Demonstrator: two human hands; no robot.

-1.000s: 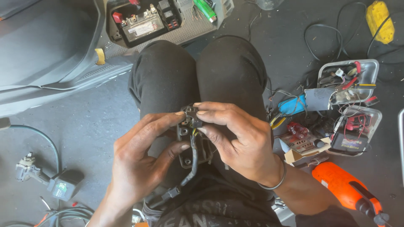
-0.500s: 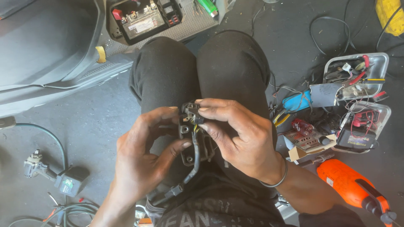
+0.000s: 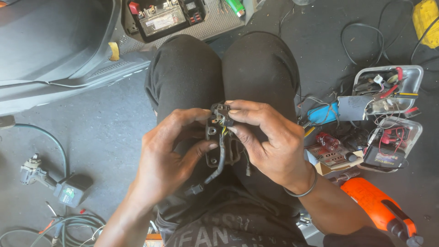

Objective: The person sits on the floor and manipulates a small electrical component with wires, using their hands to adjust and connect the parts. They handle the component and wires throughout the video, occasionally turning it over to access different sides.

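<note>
A small black electrical switch housing [image 3: 222,137] with a black cable [image 3: 218,167] hanging from it sits between both hands, over my knees in black trousers. My left hand [image 3: 171,155] grips its left side and lower bracket, thumb curled under. My right hand [image 3: 270,139] pinches the top connector block between thumb and forefinger. Thin coloured wires show just under the block. The cable ends in a black plug [image 3: 195,189] near my lap.
A scooter body [image 3: 55,55] with an exposed battery [image 3: 162,18] lies ahead left. Clear trays [image 3: 388,87] of wires and parts stand at right. An orange drill [image 3: 382,212] lies lower right. A cordless tool [image 3: 50,180] and hoses lie lower left.
The view has shifted slightly, so the floor items sit a little differently in frame. Both hands keep hold of the switch housing; the fingers have barely moved.
</note>
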